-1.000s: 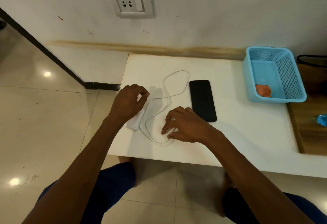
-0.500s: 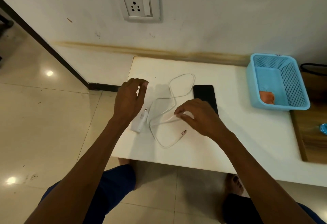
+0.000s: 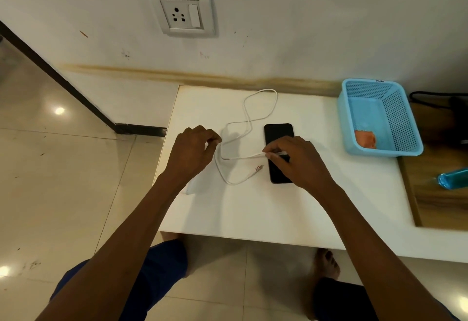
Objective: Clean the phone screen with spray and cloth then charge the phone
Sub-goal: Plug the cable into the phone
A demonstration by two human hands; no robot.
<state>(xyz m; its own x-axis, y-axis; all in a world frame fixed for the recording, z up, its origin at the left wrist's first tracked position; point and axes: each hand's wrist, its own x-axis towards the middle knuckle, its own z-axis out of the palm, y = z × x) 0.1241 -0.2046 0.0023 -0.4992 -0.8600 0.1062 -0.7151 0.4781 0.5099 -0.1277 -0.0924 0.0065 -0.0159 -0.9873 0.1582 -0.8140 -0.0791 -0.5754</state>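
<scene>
**Over the phone, cable lifted and held taut between two hands**

Between the right thumb and forefinger (image 3: pixel 274 153), pinching a stretch of thin white charging cable (image 3: pixel 260 118), just over the near half of the flat black slab phone (image 3: pixel 278 132). Half a second back, held nearer the left and short of the phone; carried rightward since. At the right hand (image 3: pixel 298 161), remaining fingers curled under, covering the phone's lower screen. Whether touching the glass: cannot tell.

At the left hand (image 3: pixel 192 151), fingertips (image 3: pixel 214 141) drawn together around the other run of cable, other fingers loosely curled. Moved off the small white plug adapter (image 3: pixel 190 189), gripped a second ago, now lying by the left wrist at the table's near-left edge.

Beyond the fingers: metal-tipped cable connector (image 3: pixel 257 168) dangling free, just left of the phone, not yet in hand. Far loop of cable spread toward the wall on the white tabletop (image 3: pixel 329 206).

Further out: white wall socket plate (image 3: pixel 181 11) above the table, empty. Light blue perforated plastic basket (image 3: pixel 407 118) well to the right, orange cloth (image 3: pixel 364 139) inside; blue spray bottle (image 3: pixel 453 181) at the right edge, partly cut off.

Judged from cloth and spray put aside: cleaning done, charging under way. Likely next: running fingers down to the connector and seating it in the phone; adapter into socket remaining.
</scene>
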